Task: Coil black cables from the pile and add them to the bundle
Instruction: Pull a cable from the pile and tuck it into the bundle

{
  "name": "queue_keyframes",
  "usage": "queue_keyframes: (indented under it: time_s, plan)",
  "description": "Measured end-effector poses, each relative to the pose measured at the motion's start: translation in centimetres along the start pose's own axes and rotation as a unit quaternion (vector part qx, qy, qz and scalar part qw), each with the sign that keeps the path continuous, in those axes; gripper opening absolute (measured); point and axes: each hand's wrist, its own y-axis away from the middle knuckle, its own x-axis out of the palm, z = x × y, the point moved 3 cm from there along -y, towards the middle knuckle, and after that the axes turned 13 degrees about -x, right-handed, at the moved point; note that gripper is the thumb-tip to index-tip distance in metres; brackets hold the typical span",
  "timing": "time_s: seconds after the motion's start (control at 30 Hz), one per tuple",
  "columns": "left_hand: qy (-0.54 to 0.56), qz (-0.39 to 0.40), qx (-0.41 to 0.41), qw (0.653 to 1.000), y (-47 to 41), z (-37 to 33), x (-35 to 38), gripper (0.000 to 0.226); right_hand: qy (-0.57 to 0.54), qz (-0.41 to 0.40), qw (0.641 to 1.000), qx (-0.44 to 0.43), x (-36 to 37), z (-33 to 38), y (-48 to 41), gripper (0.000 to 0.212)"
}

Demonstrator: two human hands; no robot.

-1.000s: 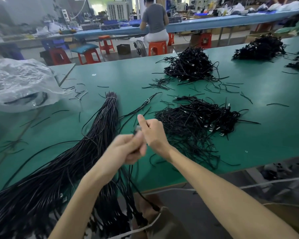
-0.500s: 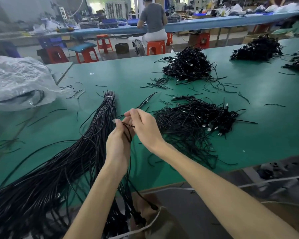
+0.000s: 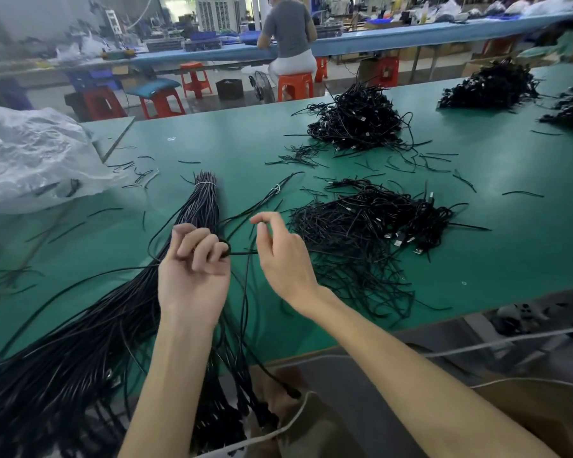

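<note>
My left hand point(image 3: 196, 269) is raised palm-up over the table with its fingers curled round a black cable point(image 3: 244, 252). That cable runs right from the fist and drops down past the table edge. My right hand point(image 3: 278, 252) hovers just right of it with thumb and forefinger bent close together; whether they pinch the cable I cannot tell. Under my left hand lies the long bundle of straight black cables point(image 3: 90, 332), tied with a white band near its far end. The loose pile of tangled black cables point(image 3: 371, 226) lies to the right of my right hand.
The green table point(image 3: 510, 193) carries further black cable heaps at the back point(image 3: 358, 120) and far right point(image 3: 490, 84). Short cut cable bits lie scattered about. A crumpled clear plastic bag point(image 3: 30, 153) sits at the left. A seated person works at the blue bench behind.
My hands have risen and drawn apart. The left hand turned palm-up and kept the cable; the right hand moved off to the right with its fingers loosened.
</note>
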Motion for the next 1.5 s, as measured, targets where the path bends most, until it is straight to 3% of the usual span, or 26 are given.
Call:
queue_keyframes:
  time_s: [0.07, 0.1, 0.13, 0.2, 0.23, 0.27, 0.3, 0.33, 0.37, 0.43, 0.5, 0.63, 0.73, 0.93, 1.03, 1.17, 1.37, 1.5]
  plan:
    - [-0.133, 0.014, -0.027, 0.991, 0.7, -0.4, 0.1, 0.043, -0.015, -0.007, 0.998, 0.057, -0.4, -1.4, -0.4, 0.022]
    - [-0.256, 0.007, -0.035, 0.966, 1.0, -0.6, 0.0, 0.046, -0.016, -0.012, 0.997, 0.078, -0.8, -2.0, -0.7, 0.022]
    - [-0.409, -0.007, -0.04, 0.912, 1.3, -0.6, -0.2, 0.049, -0.011, -0.016, 0.996, 0.088, -1.1, -2.4, -1.3, 0.022]
    - [-0.687, -0.037, -0.069, 0.723, 1.2, 0.2, -1.1, 0.056, 0.004, -0.021, 0.996, 0.09, -1.8, -2.5, -2.5, 0.022]
    - [-0.764, -0.048, -0.085, 0.638, 1.1, 0.8, -1.7, 0.057, 0.002, -0.027, 0.996, 0.086, -2.1, -2.3, -3.1, 0.022]
    - [-0.809, -0.059, -0.081, 0.579, 0.8, 1.3, -2.2, 0.057, -0.004, -0.032, 0.996, 0.079, -2.3, -2.0, -3.7, 0.022]
    - [-0.832, -0.07, -0.053, 0.547, 0.5, 1.7, -2.6, 0.054, -0.011, -0.035, 0.997, 0.069, -2.5, -1.6, -4.3, 0.022]
    - [-0.838, -0.082, -0.007, 0.539, 0.1, 1.9, -2.9, 0.05, -0.017, -0.038, 0.997, 0.058, -2.5, -1.0, -4.7, 0.022]
    - [-0.824, -0.097, 0.044, 0.556, -0.3, 2.1, -3.1, 0.047, -0.023, -0.04, 0.998, 0.046, -2.4, -0.3, -5.0, 0.022]
    - [-0.757, -0.103, 0.108, 0.636, -0.8, 2.2, -3.1, 0.048, -0.038, -0.038, 0.998, 0.016, -2.2, 1.2, -5.0, 0.021]
    - [-0.688, -0.097, 0.121, 0.709, -1.4, 2.4, -3.5, 0.055, -0.051, -0.027, 0.998, -0.003, -1.8, 2.4, -4.1, 0.021]
    - [-0.434, -0.084, 0.021, 0.897, -2.4, 3.2, -3.5, 0.06, -0.076, -0.021, 0.996, 0.029, -0.9, 2.5, -1.9, 0.017]
    - [-0.251, -0.082, -0.006, 0.965, -3.0, 2.5, -2.8, 0.058, -0.04, -0.009, 0.999, 0.015, -0.5, 1.7, -0.3, 0.018]
    - [-0.082, -0.084, -0.012, 0.993, -2.1, 1.8, -2.7, 0.034, 0.075, 0.049, 0.992, -0.086, -0.8, 1.4, 1.1, 0.022]
    - [-0.021, -0.091, -0.02, 0.995, -1.5, 1.6, -3.1, 0.029, 0.099, 0.045, 0.989, -0.102, -1.4, 1.4, 1.0, 0.038]
    - [-0.02, -0.082, -0.037, 0.996, -1.2, 1.7, -3.4, 0.033, 0.133, 0.133, 0.974, -0.123, -1.5, 0.8, 1.8, 0.044]
    - [-0.101, -0.079, -0.029, 0.991, -1.6, 1.7, -3.8, 0.042, 0.062, 0.294, 0.954, -0.003, -1.0, 1.2, 1.6, 0.046]
    - [-0.126, -0.077, -0.016, 0.989, -1.6, 1.8, -4.2, 0.041, -0.075, 0.344, 0.932, 0.09, -1.1, 1.9, 0.6, 0.07]
